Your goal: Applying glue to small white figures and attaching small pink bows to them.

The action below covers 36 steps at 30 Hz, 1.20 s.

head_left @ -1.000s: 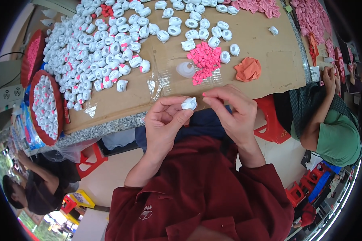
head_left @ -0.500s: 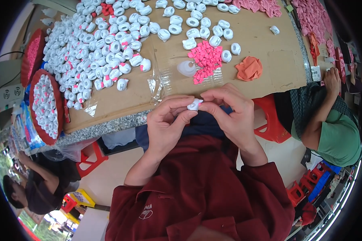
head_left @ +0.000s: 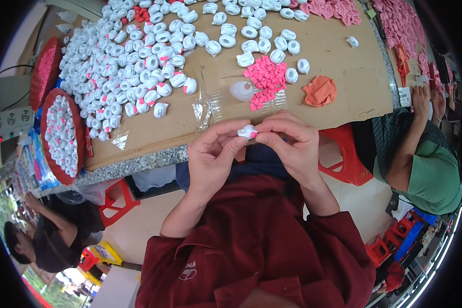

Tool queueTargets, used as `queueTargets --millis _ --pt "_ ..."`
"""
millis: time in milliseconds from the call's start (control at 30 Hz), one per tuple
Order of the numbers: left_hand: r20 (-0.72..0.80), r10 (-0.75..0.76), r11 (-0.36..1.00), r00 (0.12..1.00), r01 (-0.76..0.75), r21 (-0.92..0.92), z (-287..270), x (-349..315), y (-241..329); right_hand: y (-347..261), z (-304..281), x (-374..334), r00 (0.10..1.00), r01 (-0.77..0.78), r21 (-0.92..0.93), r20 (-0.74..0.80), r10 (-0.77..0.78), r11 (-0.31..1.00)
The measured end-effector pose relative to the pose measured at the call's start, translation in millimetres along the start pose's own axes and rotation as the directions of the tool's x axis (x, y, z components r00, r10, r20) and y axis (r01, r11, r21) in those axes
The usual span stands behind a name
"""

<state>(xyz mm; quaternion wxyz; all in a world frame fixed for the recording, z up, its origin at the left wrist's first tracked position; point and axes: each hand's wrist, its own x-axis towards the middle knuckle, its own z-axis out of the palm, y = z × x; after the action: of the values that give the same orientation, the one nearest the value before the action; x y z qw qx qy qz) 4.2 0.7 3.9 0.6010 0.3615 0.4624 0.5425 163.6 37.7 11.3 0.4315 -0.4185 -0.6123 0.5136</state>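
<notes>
As I held both hands (head_left: 211, 156) together, they pinched a pink-patched white piece (head_left: 246, 132) by the near edge of the surface (head_left: 133, 163)

Between the left hand (head_left: 210, 156) and the right hand (head_left: 292, 146), the white piece (head_left: 245, 131) looks like smooth plastic, slightly glossy. Beyond them lies matt cardboard (head_left: 339, 54) (its clear tape (head_left: 202, 111) is shiny); beyond the right hand, the wrinkled orange sheet (head_left: 320, 91) resembles matt cloth.

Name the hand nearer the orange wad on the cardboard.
Right. The right hand is below and slightly left of the orange wad, not touching it; the left hand is farther off, to its lower left.
</notes>
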Motion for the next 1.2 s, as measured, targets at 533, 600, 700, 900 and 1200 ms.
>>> queueTargets --millis 533,600,700,900,1200 --pt "-0.032 0.266 0.933 0.964 -0.249 0.261 4.6 -2.6 -7.1 11.5 13.9 -5.9 0.994 0.074 -0.017 -0.075 -0.075 0.997" --pt "-0.042 0.261 0.944 0.964 -0.247 0.219 4.7 -2.8 -6.1 9.7 12.9 -5.6 0.992 0.103 -0.006 -0.066 -0.103 0.995" --pt "-0.056 0.254 0.957 0.966 -0.242 0.162 5.1 -1.9 -6.3 8.9 11.2 -5.1 0.994 0.100 -0.029 -0.044 -0.101 0.995" --pt "-0.040 0.211 0.940 0.977 -0.191 0.284 5.7 -2.3 2.7 10.5 10.2 -4.0 0.995 0.084 -0.053 -0.056 -0.087 0.995" --pt "-0.015 0.328 0.848 0.945 -0.287 0.445 3.3 -0.1 0.7 7.5 8.7 -0.5 0.985 0.161 -0.143 -0.035 -0.167 0.977"
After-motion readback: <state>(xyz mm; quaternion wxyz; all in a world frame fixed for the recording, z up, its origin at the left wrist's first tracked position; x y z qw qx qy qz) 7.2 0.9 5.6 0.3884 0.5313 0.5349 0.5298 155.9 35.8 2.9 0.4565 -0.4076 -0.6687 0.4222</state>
